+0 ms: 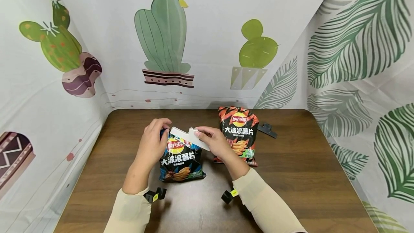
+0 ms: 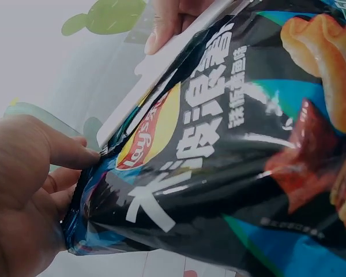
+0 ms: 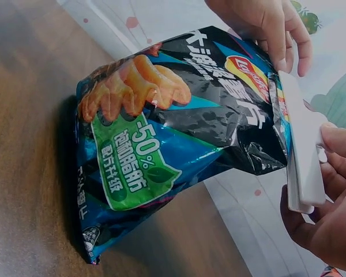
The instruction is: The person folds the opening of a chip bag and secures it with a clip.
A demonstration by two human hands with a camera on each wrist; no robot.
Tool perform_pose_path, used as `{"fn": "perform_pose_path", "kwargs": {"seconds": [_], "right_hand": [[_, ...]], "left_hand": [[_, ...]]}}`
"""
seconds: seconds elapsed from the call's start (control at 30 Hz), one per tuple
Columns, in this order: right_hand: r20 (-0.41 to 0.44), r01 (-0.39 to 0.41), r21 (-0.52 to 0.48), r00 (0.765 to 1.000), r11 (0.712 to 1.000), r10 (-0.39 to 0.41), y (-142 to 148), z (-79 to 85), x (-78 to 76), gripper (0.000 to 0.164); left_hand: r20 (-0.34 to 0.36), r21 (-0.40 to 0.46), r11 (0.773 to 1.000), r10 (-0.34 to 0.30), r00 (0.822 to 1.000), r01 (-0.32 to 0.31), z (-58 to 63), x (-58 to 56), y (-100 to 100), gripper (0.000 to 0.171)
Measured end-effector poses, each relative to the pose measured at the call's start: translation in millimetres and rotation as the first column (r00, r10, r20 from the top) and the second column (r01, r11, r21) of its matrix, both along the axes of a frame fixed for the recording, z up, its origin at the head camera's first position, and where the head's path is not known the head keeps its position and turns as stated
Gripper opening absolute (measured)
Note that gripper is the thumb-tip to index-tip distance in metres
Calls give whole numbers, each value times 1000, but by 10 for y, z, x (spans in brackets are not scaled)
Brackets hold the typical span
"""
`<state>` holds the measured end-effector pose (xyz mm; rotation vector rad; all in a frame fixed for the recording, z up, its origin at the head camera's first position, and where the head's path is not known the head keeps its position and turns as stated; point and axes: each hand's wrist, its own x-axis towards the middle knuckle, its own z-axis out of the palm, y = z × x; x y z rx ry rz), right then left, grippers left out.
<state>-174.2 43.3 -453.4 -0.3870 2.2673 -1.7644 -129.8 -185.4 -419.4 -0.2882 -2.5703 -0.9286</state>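
A black-and-blue chip bag stands on the table, its top edge inside a long white bag clip. My right hand pinches the clip near its middle, thumb on one side and fingers on the other, as the right wrist view shows. At the bag's upper left corner, my left hand pinches the bag's edge between thumb and fingers. In the right wrist view the white clip lies along the bag's top, one end close to the left hand's fingertips.
Behind the right forearm lies a black-and-red chip bag, with a dark grey clip beside it on the wooden table. A cloth printed with cacti and leaves hangs behind the table's far edge.
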Motion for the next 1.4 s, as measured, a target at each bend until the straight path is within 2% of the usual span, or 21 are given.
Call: {"fn": "perform_pose_path", "kwargs": {"seconds": [0.17,0.73,0.83,1.07,1.23,1.4], "right_hand": [[-19,17,19,1000,1000,-16,-2,180,94,30],[-12,33,13,999,999,-32,-17,199,135,28],[-21,34,25,999,999,-34,-25,171,122,27],[-14,72,21,997,997,-72,-33,-208,-32,28],[-13,55,-27,998,998,-56,10,-273,-51,27],[-10,32,-31,999,999,-32,32,-269,-49,30]], "left_hand": [[-37,0,1000,6,999,-6,-15,-15,-2,19],[-45,4,1000,28,999,-28,-13,-14,7,16],[-54,4,1000,31,998,-30,-14,-17,4,16],[-68,7,999,33,997,-33,-25,-18,-3,16],[-58,16,999,40,998,-39,-30,-28,-6,17],[-42,17,998,57,997,-57,-27,-27,-10,16]]}}
